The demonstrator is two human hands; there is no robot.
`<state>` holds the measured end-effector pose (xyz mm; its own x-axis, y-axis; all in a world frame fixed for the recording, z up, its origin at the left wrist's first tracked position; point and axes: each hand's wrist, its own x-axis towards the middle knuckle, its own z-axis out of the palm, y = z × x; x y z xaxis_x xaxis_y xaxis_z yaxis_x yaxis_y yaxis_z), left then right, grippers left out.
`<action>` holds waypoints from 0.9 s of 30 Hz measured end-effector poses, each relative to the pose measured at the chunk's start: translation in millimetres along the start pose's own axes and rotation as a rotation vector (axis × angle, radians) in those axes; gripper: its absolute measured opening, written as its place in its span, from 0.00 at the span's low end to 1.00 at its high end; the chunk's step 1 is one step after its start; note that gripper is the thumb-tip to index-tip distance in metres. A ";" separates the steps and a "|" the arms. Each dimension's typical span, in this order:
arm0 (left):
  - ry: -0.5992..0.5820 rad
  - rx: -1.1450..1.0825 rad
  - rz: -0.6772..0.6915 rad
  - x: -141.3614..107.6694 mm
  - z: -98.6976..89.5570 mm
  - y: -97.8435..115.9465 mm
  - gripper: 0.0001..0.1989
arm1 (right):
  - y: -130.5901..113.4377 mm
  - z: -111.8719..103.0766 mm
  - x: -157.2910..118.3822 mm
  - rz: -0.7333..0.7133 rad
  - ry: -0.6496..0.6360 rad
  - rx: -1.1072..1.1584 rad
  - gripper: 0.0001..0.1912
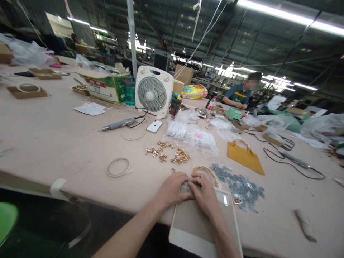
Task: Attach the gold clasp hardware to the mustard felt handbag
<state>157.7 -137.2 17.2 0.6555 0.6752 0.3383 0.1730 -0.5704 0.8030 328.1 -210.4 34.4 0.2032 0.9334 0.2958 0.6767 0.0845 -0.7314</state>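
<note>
In the head view, a beige bag panel point(200, 222) lay flat at the near edge of the table point(53, 143), overhanging it slightly. The left hand point(174, 188) and right hand point(205, 193) rested side by side on the panel's far end, fingers pressed down where its braided handle point(206, 171) joined. Grey metal plates point(239, 184) lay just right; gold fittings point(169, 154) sat farther in.

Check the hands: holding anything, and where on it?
Both hands, left hand and right hand, press on the beige bag panel at its top edge, below the woven handle. Fingers meet there; whether they pinch a small part cannot be told.
</note>
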 end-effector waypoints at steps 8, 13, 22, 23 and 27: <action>-0.013 -0.010 0.013 1.1 -1.4 3.1 0.24 | -1.9 6.4 -7.3 -0.068 0.027 -0.137 0.08; -0.017 0.026 0.007 3.4 1.1 9.2 0.22 | -15.4 -2.1 -15.5 -0.128 0.135 -0.039 0.10; -0.045 0.159 -0.039 14.7 21.3 -13.1 0.27 | 24.4 -94.5 -76.6 -0.148 0.477 -0.046 0.13; -0.052 0.186 -0.034 17.2 24.0 -19.1 0.28 | 41.2 -115.0 -80.3 -0.120 0.554 -0.104 0.14; -0.074 0.221 -0.020 25.0 32.7 -40.5 0.29 | 120.0 -214.4 -88.3 0.131 0.978 -0.308 0.22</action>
<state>191.1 -112.5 -22.9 0.7009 0.6561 0.2798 0.3379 -0.6509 0.6798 543.2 -357.5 52.3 0.6815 0.2253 0.6963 0.7318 -0.2186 -0.6455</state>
